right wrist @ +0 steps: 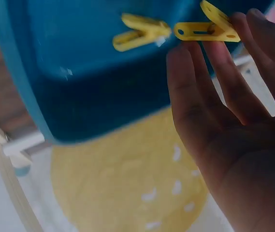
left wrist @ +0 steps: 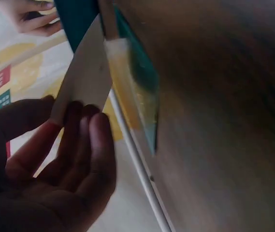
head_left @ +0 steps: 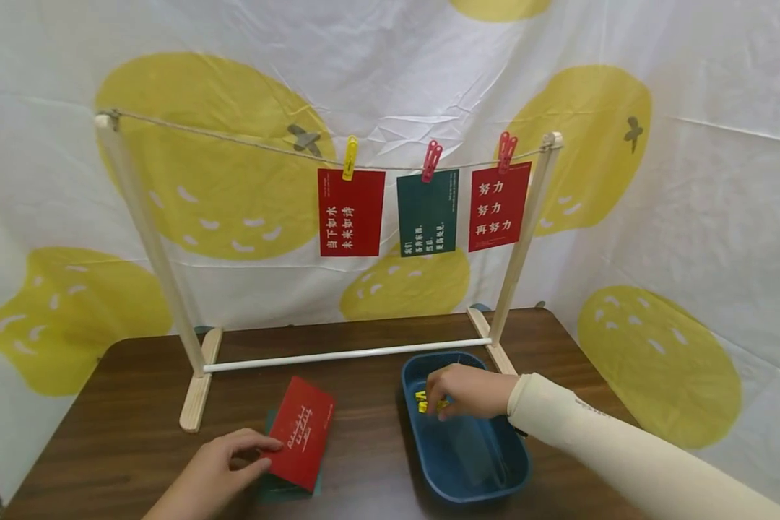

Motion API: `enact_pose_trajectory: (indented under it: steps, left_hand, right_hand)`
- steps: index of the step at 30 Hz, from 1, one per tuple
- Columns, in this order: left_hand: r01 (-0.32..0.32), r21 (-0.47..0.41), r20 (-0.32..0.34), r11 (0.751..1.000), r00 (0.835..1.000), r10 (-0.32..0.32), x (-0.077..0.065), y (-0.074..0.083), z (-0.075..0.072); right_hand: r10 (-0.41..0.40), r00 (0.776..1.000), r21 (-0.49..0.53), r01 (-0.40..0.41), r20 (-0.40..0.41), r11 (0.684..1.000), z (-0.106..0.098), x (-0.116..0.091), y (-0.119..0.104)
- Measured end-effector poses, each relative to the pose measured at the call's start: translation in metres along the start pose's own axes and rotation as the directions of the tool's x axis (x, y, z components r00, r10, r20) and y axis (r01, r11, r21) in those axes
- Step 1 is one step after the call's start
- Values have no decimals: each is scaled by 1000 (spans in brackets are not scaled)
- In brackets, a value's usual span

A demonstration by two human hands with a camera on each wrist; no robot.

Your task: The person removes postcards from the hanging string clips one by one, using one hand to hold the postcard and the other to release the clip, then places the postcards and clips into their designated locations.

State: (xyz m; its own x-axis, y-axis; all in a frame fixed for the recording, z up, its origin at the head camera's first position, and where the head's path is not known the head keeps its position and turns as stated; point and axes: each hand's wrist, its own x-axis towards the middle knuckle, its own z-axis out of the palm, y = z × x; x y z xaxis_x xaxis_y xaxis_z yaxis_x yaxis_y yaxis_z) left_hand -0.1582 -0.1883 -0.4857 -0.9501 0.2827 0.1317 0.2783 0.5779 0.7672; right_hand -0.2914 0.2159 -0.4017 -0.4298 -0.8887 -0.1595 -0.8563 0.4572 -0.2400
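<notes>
Pinches a red rectangular paper card with the left hand, lower left of centre in the head view, above dark green paper. Grips a yellow plastic clothes-peg between curled fingers of the right hand, within a blue rounded plastic tub at lower right, near another yellow peg.

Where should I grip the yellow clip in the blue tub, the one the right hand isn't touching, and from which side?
Best bet: pinch the yellow clip by its two spread arms, from above. They form a V opening away from the other clip, leaving fingers room, while the walls of the blue tub would likely hinder a sideways approach.
</notes>
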Motion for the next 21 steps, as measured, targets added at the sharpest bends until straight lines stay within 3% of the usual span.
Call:
enact_pose_trajectory:
  steps: [5, 11, 18, 21]
  left_hand:
    - [13, 128, 94, 992, 995, -25, 1, -8, 4]
    - [11, 314, 127, 949, 990, -53, 2, -4, 8]
    - [126, 381, 121, 916, 976, -184, 3, 1, 13]
    - [125, 402, 122, 907, 974, -188, 3, 0, 15]
  right_hand:
    - [-2, 999, -41, 4, 47, 999, 14, 2, 0]
    - [18, 998, -87, -13, 64, 996, 25, 1, 3]
    - [-5, 997, -89, 12, 76, 996, 30, 1, 4]
    - [6, 996, -101, 3, 85, 995, 33, 2, 6]
